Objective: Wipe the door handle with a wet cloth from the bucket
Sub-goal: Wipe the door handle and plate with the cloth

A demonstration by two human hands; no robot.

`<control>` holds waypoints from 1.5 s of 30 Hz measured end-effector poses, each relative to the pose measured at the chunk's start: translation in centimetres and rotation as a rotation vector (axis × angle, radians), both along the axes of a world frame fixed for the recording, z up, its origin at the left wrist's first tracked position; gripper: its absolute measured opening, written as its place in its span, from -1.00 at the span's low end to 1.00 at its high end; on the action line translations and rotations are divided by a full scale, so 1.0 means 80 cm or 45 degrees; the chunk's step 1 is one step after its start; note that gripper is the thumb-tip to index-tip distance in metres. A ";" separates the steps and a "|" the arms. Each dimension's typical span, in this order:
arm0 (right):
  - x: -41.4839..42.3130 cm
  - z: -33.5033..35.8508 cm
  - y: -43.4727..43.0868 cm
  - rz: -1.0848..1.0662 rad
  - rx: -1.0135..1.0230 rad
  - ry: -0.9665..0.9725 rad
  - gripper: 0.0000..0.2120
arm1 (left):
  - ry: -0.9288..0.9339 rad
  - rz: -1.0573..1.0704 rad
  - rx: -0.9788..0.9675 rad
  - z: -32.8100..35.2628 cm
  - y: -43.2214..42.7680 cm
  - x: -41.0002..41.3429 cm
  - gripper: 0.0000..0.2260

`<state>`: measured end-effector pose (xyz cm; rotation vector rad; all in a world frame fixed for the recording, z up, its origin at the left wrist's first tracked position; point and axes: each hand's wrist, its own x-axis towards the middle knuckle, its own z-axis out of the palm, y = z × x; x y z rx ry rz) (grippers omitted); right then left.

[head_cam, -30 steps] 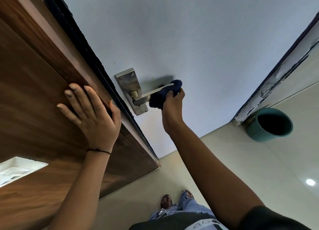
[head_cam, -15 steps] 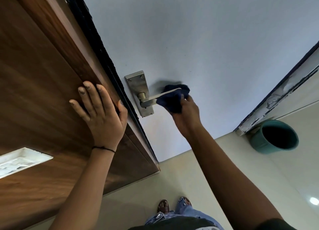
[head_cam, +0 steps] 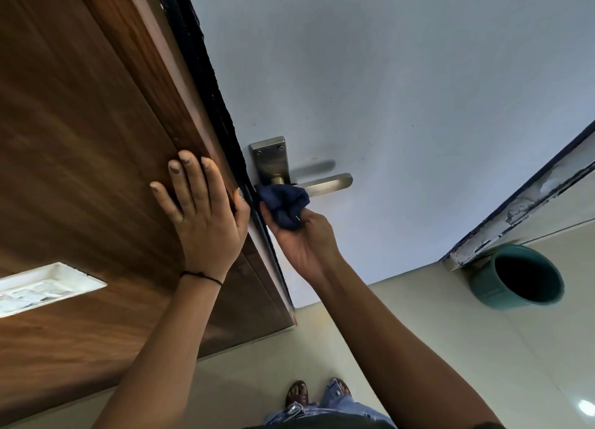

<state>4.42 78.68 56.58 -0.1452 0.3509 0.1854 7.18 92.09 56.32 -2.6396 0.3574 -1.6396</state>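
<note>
A steel lever door handle (head_cam: 331,181) on a rectangular back plate (head_cam: 269,160) is fixed to the pale blue-white door (head_cam: 386,90). My right hand (head_cam: 306,242) is shut on a bunched dark blue cloth (head_cam: 285,203), which is pressed against the inner end of the lever, just below the plate and the spindle. The lever's outer half is bare. My left hand (head_cam: 203,209) lies flat with fingers spread on the brown wooden panel (head_cam: 80,139) beside the door's edge, thumb at the black seal. A teal bucket (head_cam: 515,282) stands on the floor at the right.
A black seal strip (head_cam: 209,74) runs between the wooden panel and the door. A chipped door frame (head_cam: 521,200) ends at the bucket. The tiled floor (head_cam: 418,348) and my sandalled feet (head_cam: 317,393) are below. A white inset (head_cam: 42,288) sits in the wood at left.
My right hand has slid the cloth from the lever's outer end to its inner end near the plate, uncovering the tip. The view has moved closer. My left hand stays on the wood.
</note>
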 end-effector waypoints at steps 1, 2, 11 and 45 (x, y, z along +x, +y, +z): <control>0.000 0.000 0.003 -0.004 0.075 0.010 -0.58 | -0.002 -0.001 0.008 0.000 0.000 0.000 -0.20; -0.001 0.002 0.007 -0.009 0.153 0.023 -0.56 | -0.001 0.002 0.019 -0.001 0.001 0.000 -0.20; 0.000 0.009 0.014 -0.020 0.509 0.128 -0.62 | 0.012 -0.009 0.020 -0.001 0.002 0.001 -0.27; -0.036 0.021 -0.069 -0.214 -2.780 -0.346 -0.40 | 0.003 -0.039 0.006 -0.002 0.001 0.001 -0.28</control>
